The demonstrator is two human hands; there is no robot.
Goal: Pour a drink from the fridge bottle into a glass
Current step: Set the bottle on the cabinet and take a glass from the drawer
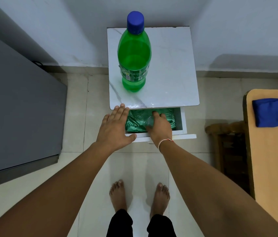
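Our left hand (113, 124) is lying flat and open over the drawer's (181, 120) edge, while our right hand (158, 124) is curling around a clear glass (149, 121) inside; the green bottle (134, 53) is standing capped on the small table (174, 65)

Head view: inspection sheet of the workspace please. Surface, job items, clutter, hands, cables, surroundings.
Surface: white marble-pattern cabinet top, bare apart from the bottle.
Job's things: green bottle upright on the top, blue cap on; clear glass in the open drawer.
Clutter: green plastic bags fill the drawer under the glass.
Hands: right hand grips the glass inside the drawer; left hand flat, fingers straight, over the drawer's left edge.
Cables: dark cable behind the grey appliance.
Surroundings: grey appliance at left; wooden table with folded blue cloth at right; tiled floor.
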